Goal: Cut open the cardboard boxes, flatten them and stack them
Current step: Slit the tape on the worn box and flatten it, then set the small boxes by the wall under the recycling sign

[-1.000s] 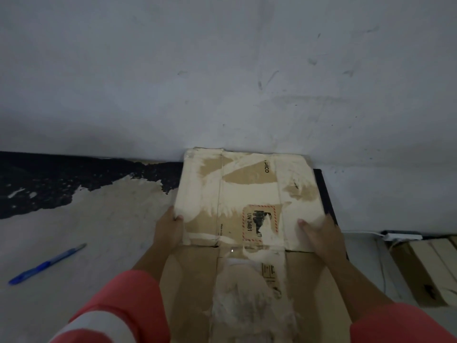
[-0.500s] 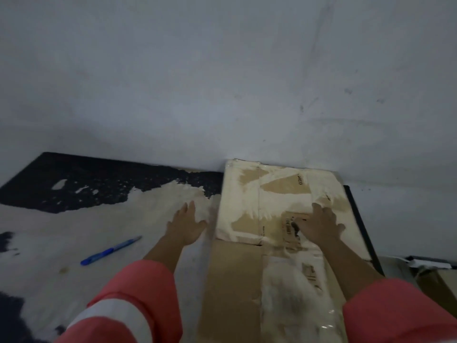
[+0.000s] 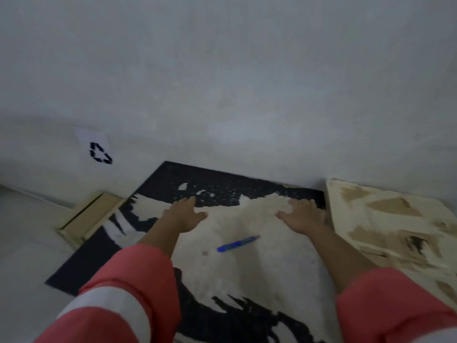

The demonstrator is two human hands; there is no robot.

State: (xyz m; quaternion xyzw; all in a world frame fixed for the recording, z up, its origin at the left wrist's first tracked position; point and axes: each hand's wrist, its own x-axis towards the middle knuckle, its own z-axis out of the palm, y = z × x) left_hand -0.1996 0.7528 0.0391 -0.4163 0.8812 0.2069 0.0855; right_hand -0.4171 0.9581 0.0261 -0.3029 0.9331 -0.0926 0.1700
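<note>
A flattened cardboard box (image 3: 385, 226), pale with torn brown patches, lies at the right against the wall. My left hand (image 3: 183, 215) and my right hand (image 3: 303, 217) are both spread flat, palms down, on the black-and-cream mat (image 3: 247, 268), holding nothing. The right hand sits just left of the cardboard's edge. A blue cutter or pen (image 3: 237, 243) lies on the mat between my forearms, nearer the right one.
A wooden-edged flat piece (image 3: 86, 216) lies at the mat's far left corner. A grey wall (image 3: 222, 82) runs close behind, with a paper recycling sign (image 3: 99, 152) on it. Grey floor (image 3: 22, 243) lies left of the mat.
Both hands left the flattened cardboard and moved left onto the mat. The view swung left, so the cardboard now sits at the right edge.
</note>
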